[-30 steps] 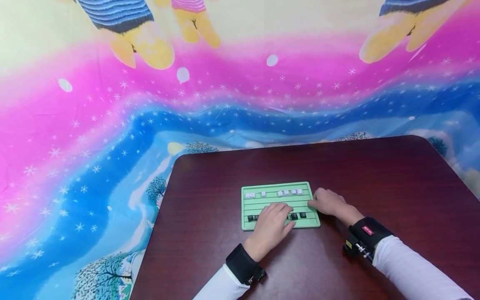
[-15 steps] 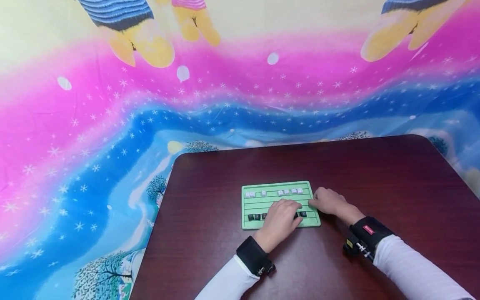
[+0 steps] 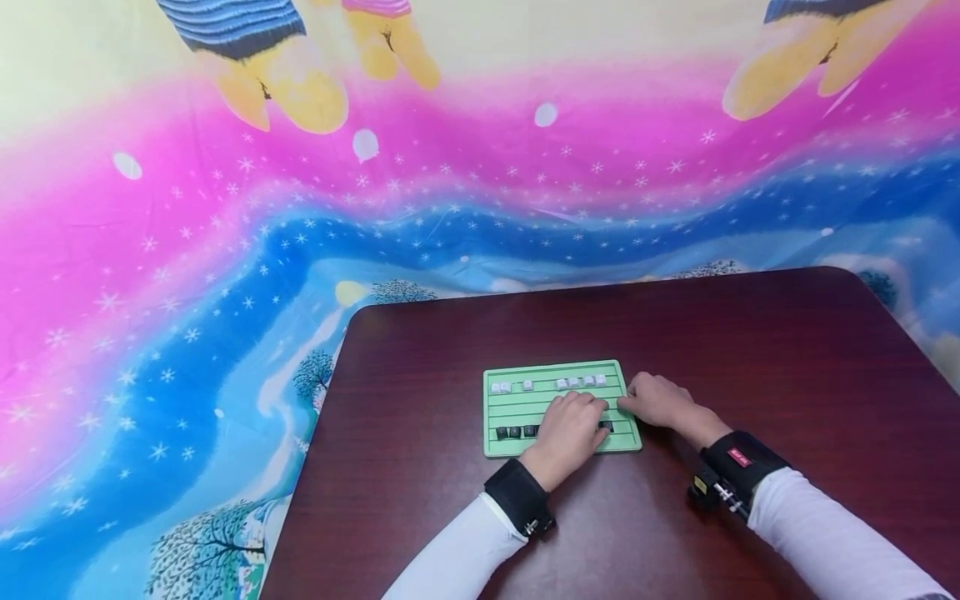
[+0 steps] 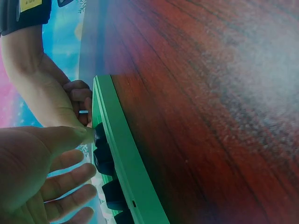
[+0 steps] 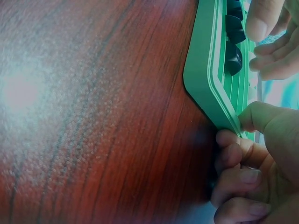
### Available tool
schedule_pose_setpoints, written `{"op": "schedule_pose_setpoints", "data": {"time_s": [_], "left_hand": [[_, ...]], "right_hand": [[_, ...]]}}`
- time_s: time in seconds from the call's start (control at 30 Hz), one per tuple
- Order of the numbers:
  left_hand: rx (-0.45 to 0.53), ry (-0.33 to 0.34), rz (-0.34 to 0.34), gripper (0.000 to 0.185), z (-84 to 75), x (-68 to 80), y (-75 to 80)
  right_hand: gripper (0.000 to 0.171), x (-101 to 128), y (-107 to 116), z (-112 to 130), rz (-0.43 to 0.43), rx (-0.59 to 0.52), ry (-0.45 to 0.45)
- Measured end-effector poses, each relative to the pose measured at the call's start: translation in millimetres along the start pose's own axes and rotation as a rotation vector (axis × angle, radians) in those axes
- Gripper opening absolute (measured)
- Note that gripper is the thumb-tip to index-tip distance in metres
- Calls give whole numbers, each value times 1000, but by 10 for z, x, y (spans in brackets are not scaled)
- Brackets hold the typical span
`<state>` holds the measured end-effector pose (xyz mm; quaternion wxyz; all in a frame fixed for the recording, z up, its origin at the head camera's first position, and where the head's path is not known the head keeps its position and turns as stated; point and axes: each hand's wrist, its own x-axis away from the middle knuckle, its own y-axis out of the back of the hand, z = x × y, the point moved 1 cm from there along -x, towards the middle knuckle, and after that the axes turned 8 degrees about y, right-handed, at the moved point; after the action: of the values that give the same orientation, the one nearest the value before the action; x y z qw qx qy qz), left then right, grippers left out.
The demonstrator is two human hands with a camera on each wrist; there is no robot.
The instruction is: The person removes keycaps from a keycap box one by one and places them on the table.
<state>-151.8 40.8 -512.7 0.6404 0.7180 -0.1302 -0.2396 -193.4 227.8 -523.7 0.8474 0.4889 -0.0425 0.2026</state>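
A light green grooved tray (image 3: 517,410) lies on the table with white keycaps (image 3: 527,386) in its far row and black keycaps (image 3: 515,432) in its near row. My left hand (image 3: 567,432) is over the right part of the black row, hiding several of them. In the left wrist view its fingers are spread and fairly straight, with the thumb (image 4: 70,137) right beside a black keycap (image 4: 103,161). My right hand (image 3: 660,402) grips the tray's right edge; in the right wrist view the thumb (image 5: 257,116) is over the rim and curled fingers sit against the outer side.
The dark red-brown wooden table (image 3: 420,375) extends around the tray on all sides. A printed cloth backdrop (image 3: 450,167) hangs behind its far edge. Both wrists wear black straps with small cameras, the left strap (image 3: 517,496) close to the tray's near edge.
My left hand has moved rightward along the black row, uncovering more black keycaps at the left and covering ones further right. The right hand keeps its grip on the tray's edge.
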Motion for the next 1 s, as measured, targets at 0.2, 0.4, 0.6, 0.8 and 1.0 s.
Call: {"op": "schedule_pose_setpoints", "data": {"time_s": [0.2,0.4,0.6,0.8,1.0], "left_hand": [[-37,13,27,20,-17,-33,-11],[-62,13,52,19,-45,-46,-36],[-74,16,48,16,-60,-53,-53],[-87,5,32,11,-76,-61,-78],[-105,-1,17,7,-94,-61,-97]], "right_hand": [[44,-4,-3,1,11,-2,-1],[44,-4,-5,-9,5,-9,-4],[44,-9,-17,-24,-2,-3,-5],[43,-7,-16,-30,-7,1,-3],[44,-1,-9,-19,-8,-8,6]]}}
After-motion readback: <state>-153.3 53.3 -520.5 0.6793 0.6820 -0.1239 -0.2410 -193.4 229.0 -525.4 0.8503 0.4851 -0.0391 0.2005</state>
